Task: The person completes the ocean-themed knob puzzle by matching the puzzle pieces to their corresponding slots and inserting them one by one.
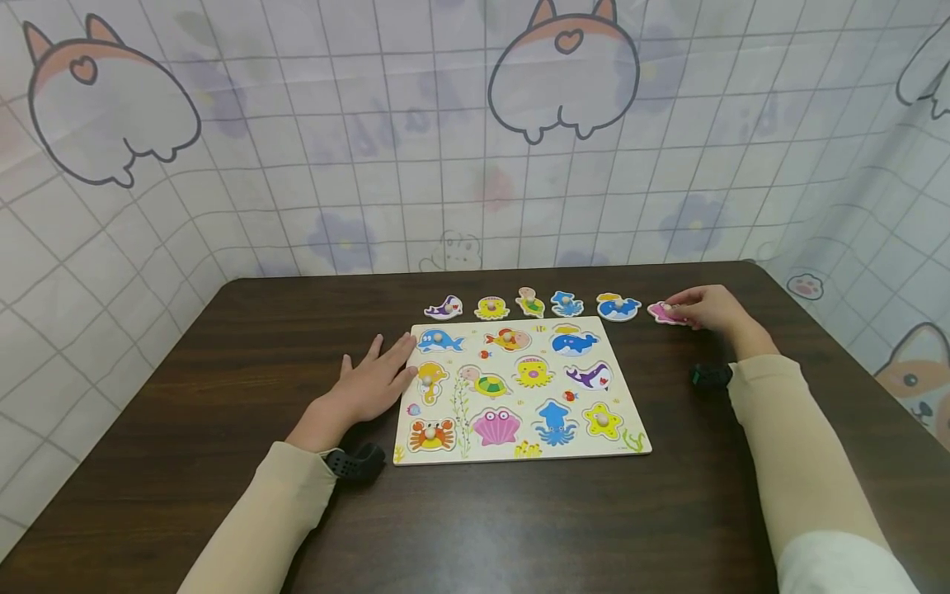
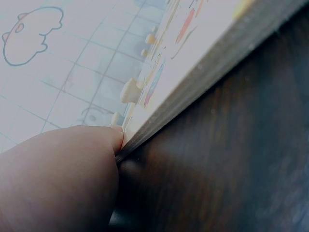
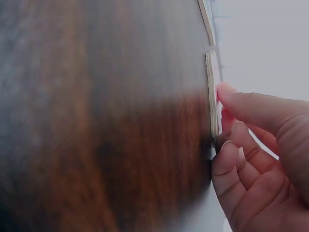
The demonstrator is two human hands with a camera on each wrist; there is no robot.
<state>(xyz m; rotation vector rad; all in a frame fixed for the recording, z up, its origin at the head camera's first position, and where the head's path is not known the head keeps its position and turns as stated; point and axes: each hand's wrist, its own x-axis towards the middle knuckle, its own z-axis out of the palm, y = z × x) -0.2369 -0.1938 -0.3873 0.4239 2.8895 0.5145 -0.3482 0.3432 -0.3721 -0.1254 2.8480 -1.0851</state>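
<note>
A wooden knob puzzle board (image 1: 512, 450) with printed sea animals lies flat on the table. My left hand (image 1: 371, 384) rests at its upper left edge, fingers spread, fingertips touching the board; the left wrist view shows part of that hand (image 2: 63, 174) beside the board's edge (image 2: 193, 87). To the right, past the row of loose pieces, my right hand (image 1: 712, 313) pinches a pink puzzle piece (image 1: 660, 313) that lies at table level. In the right wrist view the thumb is on the face of this pink piece (image 3: 212, 96), with the fingers curled at its near end.
Behind the board lie a purple whale piece (image 1: 444, 308), yellow octopus (image 1: 491, 308), turtle (image 1: 530, 303), blue squid (image 1: 567, 304) and blue whale (image 1: 618, 308). Knobbed crab (image 1: 432, 436), seahorse (image 1: 430, 379) and starfish (image 1: 603, 421) pieces sit in the board. A patterned curtain (image 1: 371, 165) surrounds the dark table (image 1: 223, 396).
</note>
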